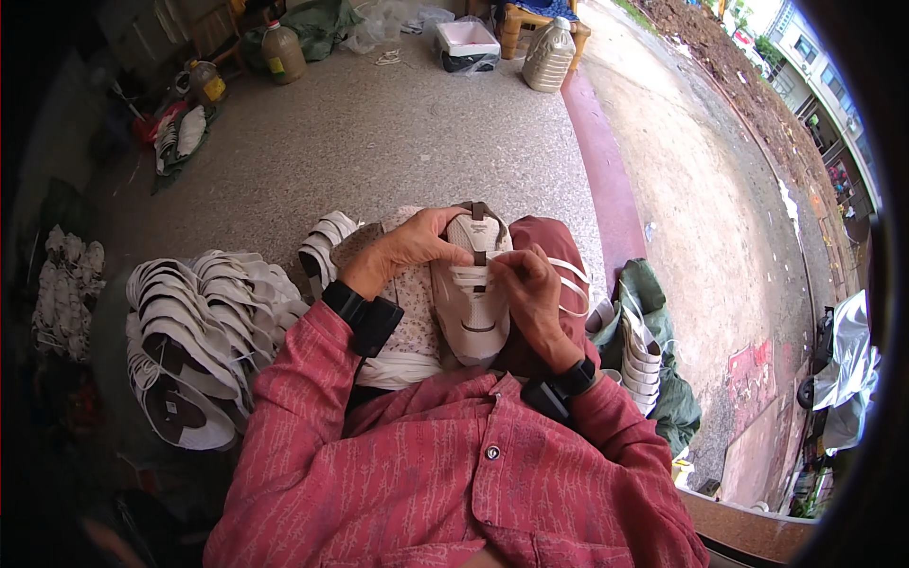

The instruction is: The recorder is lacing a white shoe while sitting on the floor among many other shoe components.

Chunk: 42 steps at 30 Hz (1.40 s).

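A cream-white sneaker (470,317) rests on my lap, toe toward me and tongue pointing away. My left hand (421,239) is closed on the sneaker's left side, its thumb lying across the base of the tongue. At the upper eyelets, my right hand (532,292) pinches the white shoelace (573,276), and a loop of it hangs out past the knuckles over my right knee. Several short rows of lace cross the sneaker below my fingertips. The lace's tip is hidden in the pinch.
Nested white sneaker uppers (194,331) are piled to my left, with another pair (329,241) beside my left knee. More white shoes (641,360) lie on a green sack (672,407) at right. Plastic jugs (282,52) and a white box (468,43) stand farther off.
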Each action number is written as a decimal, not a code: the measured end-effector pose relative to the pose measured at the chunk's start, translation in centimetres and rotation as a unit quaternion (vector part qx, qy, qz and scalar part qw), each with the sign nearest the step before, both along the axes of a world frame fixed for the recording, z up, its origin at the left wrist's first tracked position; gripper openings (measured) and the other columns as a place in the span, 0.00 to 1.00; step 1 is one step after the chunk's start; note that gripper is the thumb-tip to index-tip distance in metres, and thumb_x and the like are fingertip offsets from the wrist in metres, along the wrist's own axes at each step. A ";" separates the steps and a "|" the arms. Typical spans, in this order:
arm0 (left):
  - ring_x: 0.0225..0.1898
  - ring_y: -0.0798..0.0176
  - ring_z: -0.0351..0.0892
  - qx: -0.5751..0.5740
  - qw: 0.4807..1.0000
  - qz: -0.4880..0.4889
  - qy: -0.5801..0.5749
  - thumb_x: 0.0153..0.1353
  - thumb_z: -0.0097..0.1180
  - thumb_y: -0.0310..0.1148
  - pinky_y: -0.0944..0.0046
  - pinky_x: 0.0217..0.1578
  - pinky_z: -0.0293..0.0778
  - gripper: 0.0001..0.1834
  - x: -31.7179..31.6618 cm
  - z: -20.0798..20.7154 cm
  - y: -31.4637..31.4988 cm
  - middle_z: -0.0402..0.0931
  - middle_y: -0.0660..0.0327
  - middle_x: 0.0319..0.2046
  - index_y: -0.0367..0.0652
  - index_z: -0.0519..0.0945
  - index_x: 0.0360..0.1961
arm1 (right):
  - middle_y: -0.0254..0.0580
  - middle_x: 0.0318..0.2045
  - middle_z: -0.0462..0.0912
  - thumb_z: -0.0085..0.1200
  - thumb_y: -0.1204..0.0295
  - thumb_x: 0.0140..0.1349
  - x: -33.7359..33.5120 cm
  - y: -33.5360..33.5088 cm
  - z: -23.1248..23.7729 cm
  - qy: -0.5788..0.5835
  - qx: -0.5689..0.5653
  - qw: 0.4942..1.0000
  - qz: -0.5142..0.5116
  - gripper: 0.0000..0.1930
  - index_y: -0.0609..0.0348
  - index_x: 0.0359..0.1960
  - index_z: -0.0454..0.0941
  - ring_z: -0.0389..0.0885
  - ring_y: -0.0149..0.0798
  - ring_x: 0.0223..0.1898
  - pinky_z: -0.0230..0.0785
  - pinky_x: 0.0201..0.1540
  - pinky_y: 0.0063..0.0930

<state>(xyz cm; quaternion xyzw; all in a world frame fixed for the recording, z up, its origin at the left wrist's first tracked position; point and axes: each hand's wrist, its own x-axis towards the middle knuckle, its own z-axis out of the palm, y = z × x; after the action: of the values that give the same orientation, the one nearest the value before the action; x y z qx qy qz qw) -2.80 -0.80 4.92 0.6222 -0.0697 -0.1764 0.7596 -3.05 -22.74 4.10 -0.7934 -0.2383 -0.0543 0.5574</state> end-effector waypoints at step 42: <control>0.48 0.69 0.75 0.044 0.997 -0.008 -0.055 0.50 0.68 0.24 0.66 0.53 0.71 0.33 -0.3 0.0 -0.1 0.77 0.62 0.47 0.35 0.69 0.58 | 0.45 0.30 0.80 0.54 0.75 0.58 1.5 1.0 -0.1 -0.053 -0.093 0.994 0.015 0.02 0.56 0.32 0.75 0.81 0.48 0.32 0.71 0.33 0.37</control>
<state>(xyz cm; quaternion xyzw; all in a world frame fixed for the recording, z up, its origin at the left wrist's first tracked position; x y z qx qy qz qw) -3.15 -0.86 4.96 0.6634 -0.1082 -0.1511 0.7248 -1.57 -21.70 3.98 -0.8342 -0.2832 -0.0650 0.4686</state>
